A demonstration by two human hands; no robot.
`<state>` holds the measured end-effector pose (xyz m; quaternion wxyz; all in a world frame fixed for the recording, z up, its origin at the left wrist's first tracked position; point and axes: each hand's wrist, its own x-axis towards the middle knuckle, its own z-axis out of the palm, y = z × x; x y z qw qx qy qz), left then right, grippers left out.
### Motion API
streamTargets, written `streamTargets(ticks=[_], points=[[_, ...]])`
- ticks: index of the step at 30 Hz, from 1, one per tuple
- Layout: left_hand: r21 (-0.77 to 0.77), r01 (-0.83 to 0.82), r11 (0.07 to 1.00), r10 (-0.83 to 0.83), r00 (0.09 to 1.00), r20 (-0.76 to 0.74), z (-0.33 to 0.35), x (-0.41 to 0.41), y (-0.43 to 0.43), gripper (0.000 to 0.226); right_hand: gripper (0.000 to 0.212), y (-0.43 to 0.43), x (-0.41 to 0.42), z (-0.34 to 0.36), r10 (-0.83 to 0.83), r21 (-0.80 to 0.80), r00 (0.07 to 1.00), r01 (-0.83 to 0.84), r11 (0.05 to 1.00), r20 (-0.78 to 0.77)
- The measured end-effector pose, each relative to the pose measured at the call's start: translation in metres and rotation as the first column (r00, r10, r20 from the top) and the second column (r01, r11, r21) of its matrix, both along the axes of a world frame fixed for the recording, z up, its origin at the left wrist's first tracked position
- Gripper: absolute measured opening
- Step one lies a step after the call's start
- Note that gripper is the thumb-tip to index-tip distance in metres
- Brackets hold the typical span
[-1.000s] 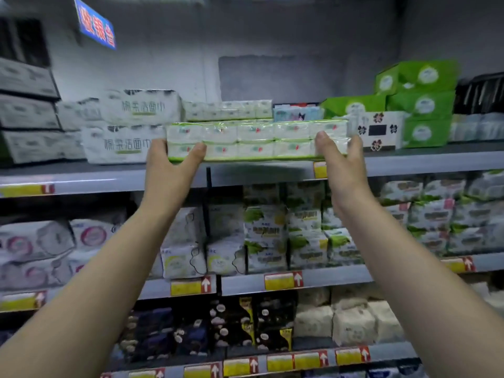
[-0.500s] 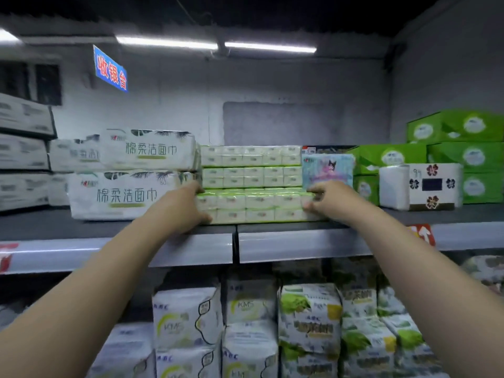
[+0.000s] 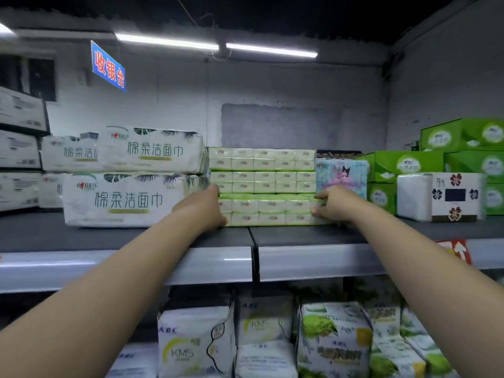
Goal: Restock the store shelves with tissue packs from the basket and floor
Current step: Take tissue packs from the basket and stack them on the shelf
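**Two hands grip one green tissue pack on the top shelf**

Both bare arms reach up and forward to the top shelf (image 3: 136, 237). The left hand (image 3: 203, 207) is seen from its back. Its fingers (image 3: 214, 190) curl round the left end of the green tissue pack (image 3: 268, 210), and the thumb tip shows low at that end, near the shelf board. The right hand (image 3: 334, 204) mirrors it, with its fingers (image 3: 320, 196) bent over the right end and the thumb pressed to the front face just below them. Neither hand is spread wide; each is closed round its end, so the pack spans the gap from the left hand at 9 o'clock to the right hand at 3 o'clock.

The pack lies flat with its underside on the shelf, over the seam between two shelf boards. Directly behind it, at 12 o'clock, is a stack of like packs (image 3: 261, 170), two layers showing above it. At 9 o'clock, just beside the left hand, two large white face-towel packs (image 3: 131, 199) lie one on the other. At 2 o'clock a pale blue cartoon pack (image 3: 342, 174) stands just above the right hand. Farther toward 3 o'clock are green boxes (image 3: 403, 165) and a white flower-printed pack (image 3: 439, 196).

A blue hanging sign (image 3: 108, 66) sits at 10 o'clock, high on the wall. Bagged packs (image 3: 196, 342) fill the lower shelf at 6 o'clock.
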<state>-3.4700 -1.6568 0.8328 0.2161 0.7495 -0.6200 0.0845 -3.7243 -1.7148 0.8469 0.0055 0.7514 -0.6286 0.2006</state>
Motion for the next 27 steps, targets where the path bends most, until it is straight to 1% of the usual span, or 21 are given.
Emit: streamTargets(ticks=[3, 5, 7, 9, 10, 12, 14, 18, 21, 23, 25, 27], points=[[0.025, -0.006, 1.000, 0.005, 1.000, 0.015, 0.003, -0.003, 0.008, 0.065, 0.058, 0.007, 0.004, 0.002, -0.003, 0.008, 1.000, 0.003, 1.000, -0.008], [0.010, 0.006, 1.000, -0.007, 0.999, 0.045, 0.003, -0.009, 0.018, 0.063, 0.062, 0.018, 0.003, 0.000, 0.024, -0.037, 0.999, -0.023, 0.999, 0.043], [-0.071, 0.035, 0.997, -0.030, 0.997, 0.066, 0.002, -0.019, 0.031, 0.063, 0.063, 0.034, 0.001, -0.003, 0.116, -0.151, 0.981, -0.092, 0.984, 0.156], [-0.129, 0.063, 0.990, -0.045, 0.989, 0.139, -0.001, -0.038, 0.049, 0.065, 0.061, 0.056, 0.001, -0.007, 0.243, -0.242, 0.940, -0.185, 0.952, 0.239], [-0.134, 0.093, 0.987, -0.066, 0.980, 0.189, -0.004, -0.049, 0.057, 0.067, 0.062, 0.066, 0.000, -0.012, 0.299, -0.281, 0.920, -0.226, 0.933, 0.254], [-0.122, 0.173, 0.977, -0.137, 0.956, 0.259, -0.016, -0.072, 0.075, 0.073, 0.065, 0.087, -0.006, -0.026, 0.360, -0.350, 0.913, -0.280, 0.894, 0.191], [-0.096, 0.241, 0.966, -0.201, 0.930, 0.308, -0.033, -0.091, 0.091, 0.077, 0.069, 0.105, -0.020, -0.047, 0.336, -0.376, 0.939, -0.286, 0.881, 0.073], [0.015, 0.329, 0.944, -0.312, 0.880, 0.357, -0.076, -0.121, 0.120, 0.081, 0.077, 0.135, -0.068, -0.101, 0.200, -0.325, 0.978, -0.209, 0.922, -0.062], [0.132, 0.388, 0.912, -0.409, 0.842, 0.351, -0.108, -0.147, 0.134, 0.079, 0.079, 0.155, -0.104, -0.141, 0.146, -0.175, 0.985, -0.161, 0.971, -0.096], [0.205, 0.385, 0.900, -0.435, 0.824, 0.362, -0.128, -0.167, 0.137, 0.078, 0.080, 0.167, -0.128, -0.163, 0.099, -0.084, 0.989, -0.109, 0.990, -0.114], [0.234, 0.395, 0.889, -0.458, 0.799, 0.390, -0.147, -0.188, 0.138, 0.078, 0.081, 0.180, -0.150, -0.182, 0.058, -0.033, 0.989, -0.063, 0.997, -0.138], [0.273, 0.419, 0.866, -0.496, 0.787, 0.366, -0.161, -0.211, 0.141, 0.079, 0.082, 0.193, -0.170, -0.198, 0.035, 0.000, 0.989, -0.035, 0.999, -0.142]])
